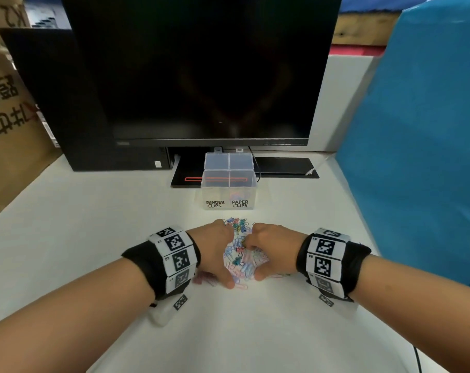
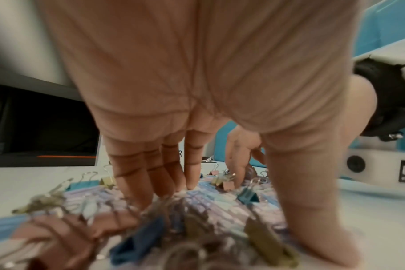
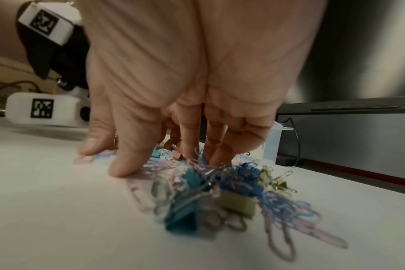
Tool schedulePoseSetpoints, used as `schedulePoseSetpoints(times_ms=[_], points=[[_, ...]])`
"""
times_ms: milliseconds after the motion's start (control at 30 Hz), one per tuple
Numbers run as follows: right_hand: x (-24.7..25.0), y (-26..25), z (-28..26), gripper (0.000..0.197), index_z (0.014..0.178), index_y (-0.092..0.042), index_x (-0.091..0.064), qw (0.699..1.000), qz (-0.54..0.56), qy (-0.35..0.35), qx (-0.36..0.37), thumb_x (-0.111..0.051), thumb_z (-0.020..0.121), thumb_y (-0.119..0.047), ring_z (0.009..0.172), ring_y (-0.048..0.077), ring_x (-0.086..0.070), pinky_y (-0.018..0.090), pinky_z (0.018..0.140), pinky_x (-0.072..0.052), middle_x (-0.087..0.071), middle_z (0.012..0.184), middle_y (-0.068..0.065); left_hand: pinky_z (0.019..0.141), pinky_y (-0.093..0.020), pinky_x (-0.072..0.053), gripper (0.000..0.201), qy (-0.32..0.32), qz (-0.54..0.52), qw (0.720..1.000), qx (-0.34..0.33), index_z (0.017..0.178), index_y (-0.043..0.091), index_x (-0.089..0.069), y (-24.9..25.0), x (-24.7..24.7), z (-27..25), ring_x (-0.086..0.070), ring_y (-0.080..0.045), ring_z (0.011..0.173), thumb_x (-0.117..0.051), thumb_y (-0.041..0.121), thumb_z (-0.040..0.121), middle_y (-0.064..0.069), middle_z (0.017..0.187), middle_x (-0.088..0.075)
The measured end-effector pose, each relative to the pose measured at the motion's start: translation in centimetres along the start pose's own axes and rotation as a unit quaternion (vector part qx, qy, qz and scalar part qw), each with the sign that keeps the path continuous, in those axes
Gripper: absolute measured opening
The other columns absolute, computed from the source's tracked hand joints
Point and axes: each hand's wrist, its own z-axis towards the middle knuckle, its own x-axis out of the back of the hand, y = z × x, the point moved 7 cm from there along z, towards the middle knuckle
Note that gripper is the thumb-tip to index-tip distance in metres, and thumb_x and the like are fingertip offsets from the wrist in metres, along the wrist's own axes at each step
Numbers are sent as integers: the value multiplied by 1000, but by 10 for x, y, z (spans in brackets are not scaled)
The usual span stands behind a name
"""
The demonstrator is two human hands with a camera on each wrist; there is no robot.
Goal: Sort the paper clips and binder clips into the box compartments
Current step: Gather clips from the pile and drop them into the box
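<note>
Paper clips and binder clips (image 1: pixel 239 254) heaped mid-tabletop (image 1: pixel 94 224), left hand (image 1: pixel 215 251) and right hand (image 1: pixel 271 249) flanking, straight fingers pressing, gripping nothing.

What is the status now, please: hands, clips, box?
Left hand and right hand open, fingers down on the mixed clip pile. Box open behind the pile, some paper clips in right compartment. Nothing between.

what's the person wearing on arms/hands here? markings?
Bare hands, bare forearms, no sleeves or gloves. The left wrist and right wrist each carry a black strap ringed with white blocks printed with black square codes. A white camera housing with another code tag hangs under the left strap; a similar one sits under the right.
</note>
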Motion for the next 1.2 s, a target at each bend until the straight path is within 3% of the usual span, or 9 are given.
schedulePoseSetpoints(times_ms=[67, 267, 400, 567, 633, 800, 933, 1100, 1200], points=[[1, -2, 2, 51, 122, -12, -57, 1000, -5, 3, 4, -71, 79, -36, 102, 26, -55, 33, 83, -48, -53, 112, 8, 86, -36, -54, 72, 4, -27, 1000, 2, 116, 15, -49, 1, 0, 4, -58, -19, 98, -84, 43, 61, 0, 111, -49], [4, -13, 9, 37, 124, -10, -58, 999, -26, 17, 18, -62, 88, -19, 107, 29, -56, 35, 85, -47, -57, 118, 12, 75, -26, -46, 47, 33, -48, 998, -12, 108, 15, -59, 5, 7, 11, -52, -13, 83, -82, 26, 68, -1, 101, -60], [4, -18, 15, 31, 121, -8, -60, 997, -65, 26, 17, -52, 91, -7, 102, 34, -61, 33, 79, -48, -60, 117, 16, 53, -18, -39, 32, 44, -68, 997, 5, 97, 10, -59, 4, 12, 14, -46, -7, 57, -80, 15, 73, -1, 84, -54], [5, -16, 20, 32, 120, -7, -58, 996, -87, 16, -11, -48, 91, -4, 95, 33, -62, 30, 68, -43, -60, 111, 16, 69, -31, -52, 29, 57, -96, 993, 39, 84, 18, -54, -3, 13, 17, -56, -19, 71, -80, 14, 71, -1, 84, -59], [8, -13, 20, 28, 117, -7, -59, 996, -85, 15, -27, -49, 91, -6, 85, 30, -59, 28, 66, -42, -60, 103, 15, 68, -31, -51, 28, 66, -99, 992, 49, 85, 18, -55, -6, 13, 17, -55, -19, 73, -79, 14, 72, -1, 84, -59], [17, 5, 21, 18, 100, -18, -65, 997, 3, 49, -61, -57, 84, -13, 86, 23, -58, 29, 69, -46, -65, 104, 3, 69, -32, -56, 23, 70, -133, 987, 61, 95, 12, -65, -13, 17, 14, -61, -21, 64, -77, 10, 76, -11, 95, -67], [24, 21, 19, 7, 88, -20, -68, 988, 122, 69, -65, -65, 83, -15, 78, 16, -55, 26, 74, -48, -57, 74, -10, 60, -24, -52, 30, 71, -139, 986, 53, 109, 9, -67, -16, 24, 8, -60, -17, 65, -74, 12, 80, -6, 92, -62], [27, 45, 10, 20, 71, -20, -58, 931, 341, 92, -97, -64, 87, -11, 63, 11, -55, 23, 63, -46, -59, 70, -3, 83, -39, -59, 27, 37, -242, 967, 68, 111, 8, -64, -36, 24, 7, -65, -20, 64, -69, 9, 85, 2, 72, -56], [18, 56, 4, 21, 74, -13, -55, 817, 561, 85, -100, -56, 92, -2, 59, 14, -61, 23, 51, -46, -59, 67, 8, 82, -34, -59, 19, 22, -323, 942, 91, 105, 12, -63, -49, 24, 6, -67, -17, 64, -67, 9, 87, -5, 82, -67]])
